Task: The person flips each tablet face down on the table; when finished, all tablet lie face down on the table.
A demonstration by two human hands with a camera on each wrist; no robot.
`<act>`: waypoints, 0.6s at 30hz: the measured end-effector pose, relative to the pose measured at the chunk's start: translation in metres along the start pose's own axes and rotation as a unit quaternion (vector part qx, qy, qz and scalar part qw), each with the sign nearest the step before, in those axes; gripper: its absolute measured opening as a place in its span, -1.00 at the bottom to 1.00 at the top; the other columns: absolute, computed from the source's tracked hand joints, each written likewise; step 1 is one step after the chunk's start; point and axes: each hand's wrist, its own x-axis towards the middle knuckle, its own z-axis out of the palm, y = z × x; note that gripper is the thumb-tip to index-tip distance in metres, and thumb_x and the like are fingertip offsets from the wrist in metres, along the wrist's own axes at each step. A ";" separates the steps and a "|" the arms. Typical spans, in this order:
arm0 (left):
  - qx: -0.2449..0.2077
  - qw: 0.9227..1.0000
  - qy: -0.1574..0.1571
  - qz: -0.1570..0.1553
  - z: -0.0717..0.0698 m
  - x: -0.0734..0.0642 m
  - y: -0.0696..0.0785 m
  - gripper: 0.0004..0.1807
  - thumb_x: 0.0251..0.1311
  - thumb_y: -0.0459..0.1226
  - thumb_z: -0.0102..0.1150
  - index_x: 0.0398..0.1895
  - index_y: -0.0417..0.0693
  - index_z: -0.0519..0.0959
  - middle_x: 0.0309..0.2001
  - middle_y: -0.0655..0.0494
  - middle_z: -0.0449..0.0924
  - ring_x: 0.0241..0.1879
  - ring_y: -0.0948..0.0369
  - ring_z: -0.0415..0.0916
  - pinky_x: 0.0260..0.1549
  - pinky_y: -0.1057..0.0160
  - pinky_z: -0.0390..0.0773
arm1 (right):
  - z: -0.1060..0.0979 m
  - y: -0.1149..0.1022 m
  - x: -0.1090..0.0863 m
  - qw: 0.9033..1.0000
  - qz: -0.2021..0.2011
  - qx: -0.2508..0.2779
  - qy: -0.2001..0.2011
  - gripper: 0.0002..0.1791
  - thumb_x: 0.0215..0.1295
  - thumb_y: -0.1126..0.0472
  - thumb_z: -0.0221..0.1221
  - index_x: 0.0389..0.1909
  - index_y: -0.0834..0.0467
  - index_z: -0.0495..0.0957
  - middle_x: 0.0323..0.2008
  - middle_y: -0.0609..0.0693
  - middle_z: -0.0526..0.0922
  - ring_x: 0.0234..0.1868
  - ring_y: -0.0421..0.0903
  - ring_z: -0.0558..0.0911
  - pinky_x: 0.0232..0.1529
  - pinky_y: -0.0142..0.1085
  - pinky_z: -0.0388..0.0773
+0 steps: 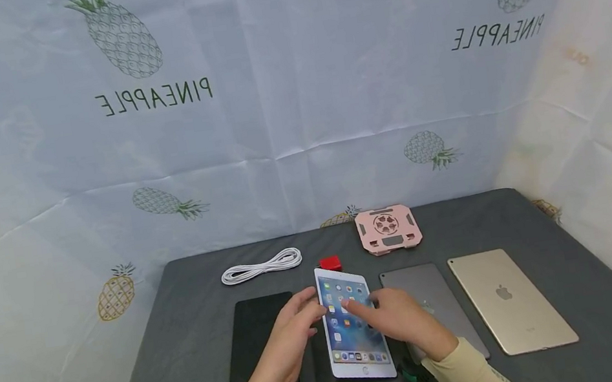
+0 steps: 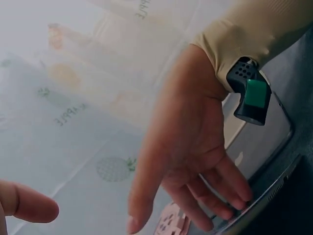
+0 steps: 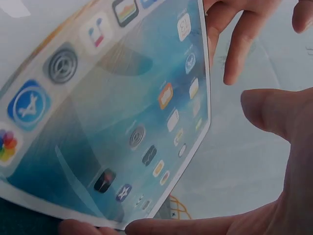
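Note:
A white tablet [image 1: 355, 334] faces up between both hands, its lit screen full of app icons; it looks tilted. Along its left edge, my left hand [image 1: 285, 337] has its thumb and forefinger stretched out, the fingertips right at the frame. From the right, my right hand [image 1: 406, 317] reaches in with the thumb over the screen. The left wrist view shows the right hand's loosely straight fingers [image 2: 195, 200] against the tablet's rim. In the right wrist view the right thumb [image 3: 266, 107] stands apart from the glass [image 3: 122, 122], with the fingers low beside the edge.
A black tablet [image 1: 249, 329] lies on the left, a grey tablet [image 1: 438, 296] and a gold tablet [image 1: 512, 299] on the right. Farther back are a coiled white cable [image 1: 262, 266], a red block [image 1: 330, 264] and a pink stand [image 1: 389, 229]. Pineapple-print cloth [image 1: 328, 96] walls the table.

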 end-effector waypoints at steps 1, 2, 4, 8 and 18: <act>-0.002 1.000 0.000 0.002 0.000 0.000 0.001 -0.24 0.45 -0.19 0.11 0.64 -0.32 0.21 0.53 -0.30 0.42 0.42 -0.14 0.41 0.31 -0.24 0.42 | -0.001 -0.002 -0.001 1.000 0.003 0.001 -0.001 0.04 0.33 -0.55 0.17 0.26 0.38 0.64 0.14 0.22 0.77 -0.03 0.04 0.77 0.03 0.11 0.78; -0.005 1.000 -0.001 0.004 0.001 -0.001 0.001 -0.24 0.45 -0.19 0.11 0.64 -0.31 0.22 0.54 -0.31 0.41 0.42 -0.14 0.41 0.30 -0.22 0.43 | -0.002 -0.003 -0.002 1.000 0.007 0.003 0.000 0.06 0.33 -0.57 0.16 0.28 0.37 0.63 0.15 0.22 0.76 -0.01 0.04 0.77 0.04 0.12 0.77; -0.012 1.000 -0.002 0.011 0.003 -0.001 0.003 -0.25 0.46 -0.19 0.11 0.64 -0.30 0.23 0.56 -0.31 0.38 0.44 -0.13 0.41 0.30 -0.18 0.45 | -0.004 -0.007 -0.004 1.000 0.012 0.006 0.002 0.10 0.30 -0.61 0.14 0.32 0.36 0.61 0.17 0.21 0.75 -0.01 0.03 0.76 0.05 0.11 0.77; -0.022 0.999 -0.004 0.025 0.006 -0.002 0.005 -0.26 0.47 -0.19 0.12 0.64 -0.29 0.24 0.58 -0.31 0.35 0.49 -0.12 0.36 0.31 -0.13 0.45 | -0.009 -0.016 -0.006 1.000 0.012 0.012 -0.008 0.18 0.24 -0.68 0.11 0.37 0.33 0.57 0.20 0.21 0.74 -0.03 0.01 0.76 0.03 0.11 0.77; -0.033 0.998 -0.019 0.040 0.016 -0.006 0.013 -0.29 0.47 -0.18 0.13 0.63 -0.22 0.29 0.57 -0.24 0.38 0.51 -0.10 0.37 0.34 -0.10 0.43 | -0.017 -0.020 -0.011 0.999 0.006 0.035 -0.037 0.13 0.27 -0.62 0.15 0.44 0.29 0.52 0.15 0.18 0.74 -0.12 -0.03 0.77 -0.11 0.00 0.78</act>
